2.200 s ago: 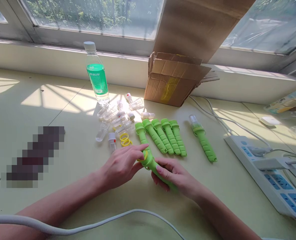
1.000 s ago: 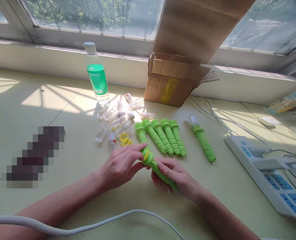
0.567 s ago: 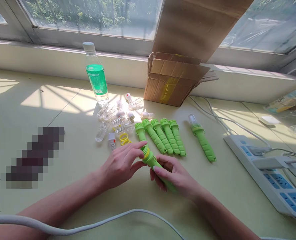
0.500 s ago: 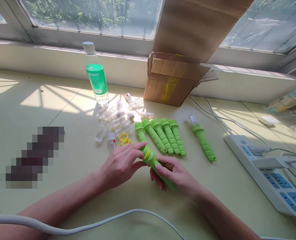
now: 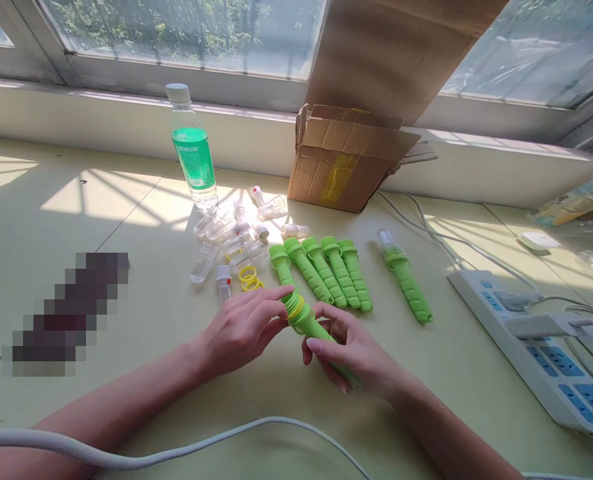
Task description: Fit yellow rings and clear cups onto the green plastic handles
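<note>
Between my hands is a green plastic handle (image 5: 312, 325) with a threaded neck, its lower end tilted toward me. A yellow ring (image 5: 296, 308) sits around that neck. My right hand (image 5: 349, 347) is closed around the grip part, thumb on top. My left hand (image 5: 249, 323) pinches the threaded end, its fingers beside the ring. Just beyond lie several more green handles (image 5: 321, 273) in a row. Loose yellow rings (image 5: 249, 279) lie near my left fingertips, next to a white cap piece with a red dot (image 5: 223, 281) and several clear ribbed covers (image 5: 206, 261).
A water bottle (image 5: 193, 157) and an open cardboard box (image 5: 346, 157) stand by the windowsill. To the right lie a green handle with a clear cover (image 5: 406, 280) and a power strip (image 5: 536, 353). A white cable (image 5: 216, 450) crosses in front of me.
The yellow ring now sits straighter around the neck, where it looked slanted before. My right hand's fingers have shifted on the grip and the handle has turned slightly.
</note>
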Available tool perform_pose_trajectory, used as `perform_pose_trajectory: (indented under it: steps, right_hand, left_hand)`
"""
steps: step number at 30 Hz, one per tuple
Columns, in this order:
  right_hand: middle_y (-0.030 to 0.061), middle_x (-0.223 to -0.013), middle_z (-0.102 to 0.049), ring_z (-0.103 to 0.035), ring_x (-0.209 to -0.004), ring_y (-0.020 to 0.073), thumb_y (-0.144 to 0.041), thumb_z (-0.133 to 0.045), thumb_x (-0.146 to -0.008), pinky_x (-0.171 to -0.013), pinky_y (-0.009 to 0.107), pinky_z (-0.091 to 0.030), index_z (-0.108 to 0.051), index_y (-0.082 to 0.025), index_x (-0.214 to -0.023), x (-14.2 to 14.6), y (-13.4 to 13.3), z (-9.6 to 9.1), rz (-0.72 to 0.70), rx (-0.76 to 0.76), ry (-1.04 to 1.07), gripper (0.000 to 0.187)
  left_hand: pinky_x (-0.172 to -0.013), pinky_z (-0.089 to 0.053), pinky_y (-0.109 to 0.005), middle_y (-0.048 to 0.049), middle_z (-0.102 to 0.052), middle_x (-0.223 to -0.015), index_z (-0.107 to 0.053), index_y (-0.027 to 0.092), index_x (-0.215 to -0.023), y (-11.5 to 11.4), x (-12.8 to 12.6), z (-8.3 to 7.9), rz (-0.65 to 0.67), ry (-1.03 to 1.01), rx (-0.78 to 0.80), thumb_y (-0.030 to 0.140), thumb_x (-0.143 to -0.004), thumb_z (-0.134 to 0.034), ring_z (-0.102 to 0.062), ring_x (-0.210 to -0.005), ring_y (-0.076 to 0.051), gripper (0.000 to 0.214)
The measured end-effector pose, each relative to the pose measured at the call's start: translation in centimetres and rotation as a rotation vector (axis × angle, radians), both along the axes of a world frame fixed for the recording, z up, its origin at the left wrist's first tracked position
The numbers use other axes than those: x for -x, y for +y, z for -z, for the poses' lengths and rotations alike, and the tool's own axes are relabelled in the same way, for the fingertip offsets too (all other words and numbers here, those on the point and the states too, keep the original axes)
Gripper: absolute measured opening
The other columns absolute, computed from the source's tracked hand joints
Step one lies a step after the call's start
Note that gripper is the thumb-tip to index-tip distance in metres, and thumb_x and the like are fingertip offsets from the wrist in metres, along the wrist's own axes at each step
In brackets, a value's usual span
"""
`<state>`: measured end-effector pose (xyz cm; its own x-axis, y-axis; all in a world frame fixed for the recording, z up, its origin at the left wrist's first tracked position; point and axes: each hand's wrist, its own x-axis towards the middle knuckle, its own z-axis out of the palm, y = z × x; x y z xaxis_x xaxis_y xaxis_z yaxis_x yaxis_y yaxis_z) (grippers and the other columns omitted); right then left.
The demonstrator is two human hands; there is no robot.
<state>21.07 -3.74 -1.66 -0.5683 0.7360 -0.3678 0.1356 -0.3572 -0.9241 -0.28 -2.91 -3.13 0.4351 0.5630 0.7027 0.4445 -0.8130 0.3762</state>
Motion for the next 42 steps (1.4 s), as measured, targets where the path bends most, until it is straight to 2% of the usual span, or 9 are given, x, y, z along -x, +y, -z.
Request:
perform_pose_trajectory:
  steps: [5,10,14,17,22,26,33,38,42]
  right_hand:
    - [0.0028,-0.076,-0.063,-0.052,-0.048,0.0078,-0.043,-0.059,-0.085,-0.044,0.021,-0.042,-0.057,-0.015,-0.096,-0.14,0.35,0.05,-0.004,-0.054,0.082,0.03]
    - [0.0034,-0.073,-0.064,-0.044,-0.04,0.0056,-0.047,-0.05,-0.09,-0.036,0.018,-0.033,-0.056,-0.014,-0.099,-0.29,0.28,0.34,-0.063,-0.031,0.061,0.034]
    - [0.0,-0.071,-0.067,-0.041,-0.033,0.0046,-0.039,-0.064,-0.082,-0.031,0.016,-0.03,-0.049,-0.019,-0.103,-0.12,-0.03,0.4,-0.013,0.021,-0.013,0.033]
    - [-0.0008,-0.073,-0.066,-0.044,-0.033,0.005,-0.037,-0.068,-0.078,-0.03,0.017,-0.032,-0.051,-0.019,-0.093,0.09,-0.07,0.25,0.019,0.013,-0.026,0.029]
    - [0.0037,-0.073,-0.063,-0.051,-0.047,0.0078,-0.045,-0.054,-0.087,-0.043,0.021,-0.04,-0.06,-0.014,-0.082,0.09,0.15,0.03,-0.025,-0.089,0.031,0.033]
    - [0.0012,-0.065,-0.059,-0.046,-0.043,0.0064,-0.048,-0.047,-0.091,-0.04,0.019,-0.035,-0.06,-0.014,-0.082,-0.01,0.1,0.18,-0.051,-0.061,0.027,0.038]
    - [-0.0033,-0.062,-0.065,-0.044,-0.033,0.0058,-0.039,-0.071,-0.074,-0.031,0.016,-0.03,-0.051,-0.02,-0.094,0.03,-0.03,0.57,0.019,-0.004,-0.082,0.034]
    - [0.0001,-0.071,-0.064,-0.047,-0.037,0.0063,-0.046,-0.062,-0.081,-0.033,0.018,-0.036,-0.054,-0.017,-0.089,0.02,-0.01,0.51,0.027,-0.015,-0.01,0.031]
    - [0.004,-0.075,-0.063,-0.052,-0.049,0.0078,-0.048,-0.053,-0.087,-0.044,0.02,-0.04,-0.06,-0.014,-0.084,0.06,0.01,0.14,-0.062,-0.045,0.046,0.035]
  left_hand:
    - [-0.079,-0.058,-0.033,-0.0165,-0.066,-0.112,-0.052,0.015,-0.094,-0.13,0.02,-0.07,-0.006,0.007,0.009,0.012,-0.082,-0.061,-0.067,-0.099,-0.022,0.015]
    - [-0.079,-0.057,-0.033,-0.0169,-0.064,-0.116,-0.051,0.016,-0.094,-0.24,-0.11,-0.16,0.006,0.028,0.022,0.015,-0.083,-0.061,-0.066,-0.102,-0.021,0.015]
    - [-0.076,-0.057,-0.032,-0.0167,-0.066,-0.114,-0.05,0.015,-0.092,-0.31,-0.31,-0.2,-0.008,0.021,0.005,0.012,-0.083,-0.06,-0.067,-0.099,-0.021,0.014]
    - [-0.077,-0.057,-0.032,-0.0163,-0.066,-0.114,-0.051,0.016,-0.091,-0.35,-0.28,-0.2,-0.016,0.018,-0.002,0.013,-0.083,-0.06,-0.067,-0.099,-0.021,0.012]
    - [-0.08,-0.057,-0.035,-0.0172,-0.065,-0.114,-0.051,0.016,-0.095,-0.26,-0.11,-0.27,-0.019,0.016,0.014,0.021,-0.081,-0.064,-0.066,-0.101,-0.022,0.02]
    - [-0.079,-0.057,-0.034,-0.0169,-0.067,-0.111,-0.05,0.016,-0.093,-0.21,-0.26,-0.43,-0.01,0.01,0.04,0.02,-0.082,-0.064,-0.067,-0.1,-0.022,0.019]
    - [-0.078,-0.058,-0.032,-0.0164,-0.068,-0.11,-0.051,0.016,-0.087,-0.36,-0.49,-0.2,-0.01,-0.002,0.023,0.02,-0.082,-0.063,-0.067,-0.1,-0.022,0.014]
    - [-0.083,-0.057,-0.036,-0.0176,-0.065,-0.116,-0.052,0.017,-0.091,-0.2,0.04,-0.54,-0.005,0.039,0.056,0.027,-0.081,-0.066,-0.065,-0.104,-0.023,0.021]
    - [-0.082,-0.057,-0.037,-0.0185,-0.064,-0.117,-0.049,0.016,-0.093,0.01,0.38,-0.82,0.052,0.074,0.088,0.031,-0.079,-0.067,-0.064,-0.106,-0.025,0.027]
